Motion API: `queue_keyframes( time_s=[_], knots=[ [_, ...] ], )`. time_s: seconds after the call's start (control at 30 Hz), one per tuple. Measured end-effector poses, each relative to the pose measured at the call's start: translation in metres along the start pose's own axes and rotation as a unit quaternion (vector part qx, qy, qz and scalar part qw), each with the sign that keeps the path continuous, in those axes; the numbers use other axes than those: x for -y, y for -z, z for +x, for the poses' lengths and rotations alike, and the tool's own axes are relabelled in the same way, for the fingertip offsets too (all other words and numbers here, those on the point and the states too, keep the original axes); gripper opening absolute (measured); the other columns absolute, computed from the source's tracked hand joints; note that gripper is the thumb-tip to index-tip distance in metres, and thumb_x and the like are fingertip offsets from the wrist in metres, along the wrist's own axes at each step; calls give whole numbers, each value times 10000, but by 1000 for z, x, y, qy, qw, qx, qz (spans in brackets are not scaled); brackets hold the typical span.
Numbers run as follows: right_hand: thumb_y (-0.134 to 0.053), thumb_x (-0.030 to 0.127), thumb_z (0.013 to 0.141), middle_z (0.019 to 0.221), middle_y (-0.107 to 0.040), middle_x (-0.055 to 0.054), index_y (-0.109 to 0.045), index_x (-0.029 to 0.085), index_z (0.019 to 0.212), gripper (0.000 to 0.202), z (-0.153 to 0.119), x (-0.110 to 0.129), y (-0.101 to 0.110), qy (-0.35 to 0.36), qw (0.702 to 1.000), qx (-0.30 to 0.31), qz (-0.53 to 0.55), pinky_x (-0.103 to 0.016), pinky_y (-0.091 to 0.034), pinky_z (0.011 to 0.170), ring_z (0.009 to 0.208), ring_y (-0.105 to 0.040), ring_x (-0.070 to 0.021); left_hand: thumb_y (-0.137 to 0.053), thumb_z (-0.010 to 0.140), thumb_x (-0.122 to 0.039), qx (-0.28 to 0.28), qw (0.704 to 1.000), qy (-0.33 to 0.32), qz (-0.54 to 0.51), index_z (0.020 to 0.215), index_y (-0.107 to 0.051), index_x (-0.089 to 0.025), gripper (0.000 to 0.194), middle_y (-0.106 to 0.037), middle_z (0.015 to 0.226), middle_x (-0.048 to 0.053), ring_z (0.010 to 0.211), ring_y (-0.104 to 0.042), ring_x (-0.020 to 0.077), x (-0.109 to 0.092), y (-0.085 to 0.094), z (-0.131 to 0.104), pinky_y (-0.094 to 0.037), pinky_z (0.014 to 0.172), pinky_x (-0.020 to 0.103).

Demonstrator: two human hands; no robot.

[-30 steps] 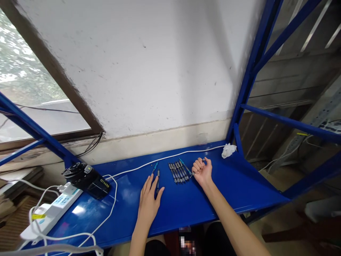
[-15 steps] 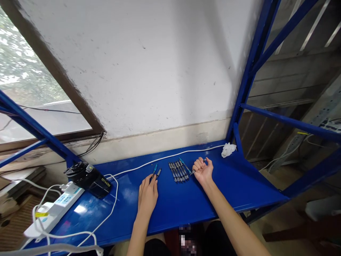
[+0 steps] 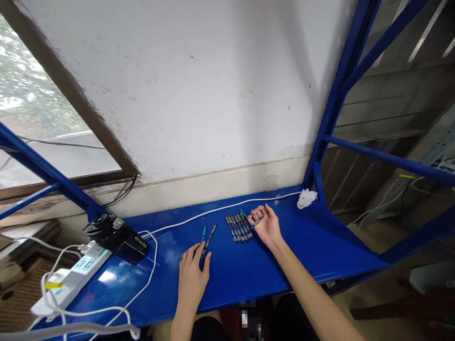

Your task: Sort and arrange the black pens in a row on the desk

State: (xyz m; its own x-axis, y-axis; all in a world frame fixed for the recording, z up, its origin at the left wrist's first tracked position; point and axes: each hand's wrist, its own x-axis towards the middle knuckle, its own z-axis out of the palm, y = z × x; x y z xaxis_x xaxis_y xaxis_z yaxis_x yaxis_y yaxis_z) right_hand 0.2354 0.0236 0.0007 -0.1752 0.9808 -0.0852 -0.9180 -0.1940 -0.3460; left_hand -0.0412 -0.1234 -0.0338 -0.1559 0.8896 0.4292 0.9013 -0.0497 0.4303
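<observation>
My left hand (image 3: 192, 273) rests low over the blue tabletop, palm down, with its fingers apart. A blue pen (image 3: 204, 232) runs under its fingertips, and a dark pen (image 3: 211, 235) lies slanted alongside, its lower end near the thumb and index finger. To the right, several grey-and-black pens (image 3: 235, 228) lie side by side in a row, with a blue-tipped pen (image 3: 242, 214) at the row's right end. Just beyond that end, my right hand (image 3: 267, 229) is turned palm up, fingers curled around a dark pen (image 3: 257, 221).
A black bottle (image 3: 119, 239) lies tilted at the left, against a white power strip (image 3: 80, 270) with tangled cables. One white cable (image 3: 199, 217) crosses the table's back. Crumpled white tissue (image 3: 306, 199) sits at the back right, near the blue frame (image 3: 329, 113).
My left hand has drawn back toward me and spread its fingers, baring more of the dark pen. My right hand has opened its palm upward, showing the pen across its fingers.
</observation>
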Motion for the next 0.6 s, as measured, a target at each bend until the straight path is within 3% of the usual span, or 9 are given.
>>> queue_keyframes(
  time_s=[0.07, 0.2, 0.3, 0.37, 0.47, 0.53, 0.6],
  knots=[
    [-756, 521, 929, 771, -625, 13, -675, 227, 928, 304, 0, -6, -3, 8, 998, -3, -57, -325, -555, 707, 726, -621, -165, -582, 1046, -481, 16, 999, -14, -26, 1429, -682, -296, 437, -665, 1413, 115, 1300, -631, 361, 0, 2, 0, -559, 1067, 597],
    [-672, 702, 965, 613, -461, 79, -725, 231, 1005, 476, -4, -19, -6, 56, 983, 24, -176, -268, -423, 565, 495, -384, -100, -590, 1048, -470, 68, 994, -48, -65, 1453, -669, -353, 428, -600, 1499, 105, 1261, -657, 324, -2, 5, 1, -578, 1080, 579],
    [-567, 723, 1019, 637, -557, 35, -740, 235, 1012, 518, -10, -27, -6, 128, 933, 47, -334, -292, -422, 599, 567, -494, -141, -560, 1070, -437, 110, 988, -77, -74, 1477, -646, -377, 420, -555, 1577, 89, 1218, -686, 290, -4, 8, 0, -455, 1203, 681],
    [-554, 646, 1060, 814, -702, -27, -760, 243, 1057, 453, -15, -30, -5, 186, 854, 94, -477, -336, -490, 744, 773, -633, -197, -534, 1085, -414, 127, 985, -85, -74, 1521, -601, -393, 442, -532, 1621, 78, 1272, -672, 294, -6, 10, -1, -383, 1241, 721],
    [-538, 493, 1111, 1156, -748, -75, -746, 271, 1233, 328, -25, -36, -4, 243, 684, 207, -657, -433, -470, 1024, 1102, -655, -253, -508, 1099, -386, 136, 984, -96, -59, 1614, -487, -408, 516, -506, 1665, 71, 1449, -557, 325, -10, 13, 0, -427, 1229, 678],
    [-512, 431, 1128, 1260, -716, -97, -696, 275, 1349, 327, -31, -40, -5, 253, 574, 272, -730, -476, -443, 1079, 1193, -618, -271, -493, 1107, -369, 146, 982, -116, -34, 1648, -422, -430, 549, -471, 1702, 51, 1543, -454, 330, -12, 14, 0, -455, 1218, 641],
    [-501, 410, 1132, 1284, -691, -121, -645, 260, 1428, 362, -36, -44, -7, 252, 486, 309, -778, -488, -451, 1067, 1214, -589, -283, -472, 1115, -350, 160, 977, -141, -12, 1654, -402, -449, 553, -433, 1731, 26, 1589, -392, 322, -14, 14, 1, -457, 1221, 623]
  ],
)
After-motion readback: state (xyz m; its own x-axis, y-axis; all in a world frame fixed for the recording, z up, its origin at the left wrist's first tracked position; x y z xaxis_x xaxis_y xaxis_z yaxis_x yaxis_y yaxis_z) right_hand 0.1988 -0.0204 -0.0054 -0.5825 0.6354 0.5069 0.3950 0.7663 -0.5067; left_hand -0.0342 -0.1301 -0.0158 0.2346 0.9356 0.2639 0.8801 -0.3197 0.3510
